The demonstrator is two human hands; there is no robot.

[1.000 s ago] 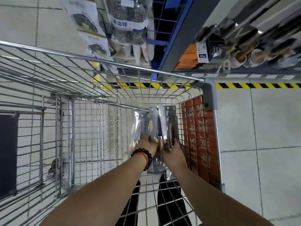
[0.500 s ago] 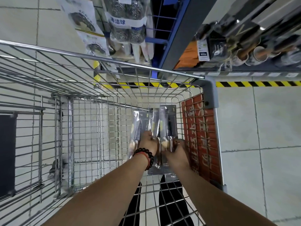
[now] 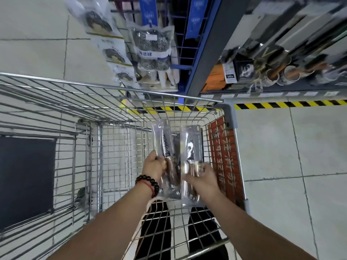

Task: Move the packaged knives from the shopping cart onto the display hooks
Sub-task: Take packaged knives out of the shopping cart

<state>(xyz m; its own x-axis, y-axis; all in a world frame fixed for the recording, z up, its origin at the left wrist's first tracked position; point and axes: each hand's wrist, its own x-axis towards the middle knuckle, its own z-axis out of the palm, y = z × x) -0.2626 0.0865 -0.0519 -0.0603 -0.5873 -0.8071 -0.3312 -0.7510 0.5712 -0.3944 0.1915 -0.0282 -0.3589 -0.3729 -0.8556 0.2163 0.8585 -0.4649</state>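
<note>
Head view, looking down into the wire shopping cart (image 3: 116,147); both my forearms reach in over its near rim. My left hand (image 3: 155,167) is curled round the lower part of a clear packaged knife (image 3: 166,147) with a serrated blade and dark brown handle; thumb on the near face, fingers behind; grip closed on the pack. My right hand (image 3: 201,180) is wrapped round the handle end of a second knife pack (image 3: 191,147); grip closed on it as well. The two packs stand roughly upright, side by side, edges overlapping or touching, I cannot tell which; both are inside the cart near its right wall, beside the red sign panel (image 3: 223,158). A dark bead bracelet (image 3: 148,182) with a red cord sits on my left wrist. Beyond the cart: hanging bags of steel scouring balls (image 3: 151,47) on the blue rack; to the right, a shelf of boxed goods (image 3: 281,59), blurred; yellow-black hazard tape (image 3: 289,104) along the floor edge.
</note>
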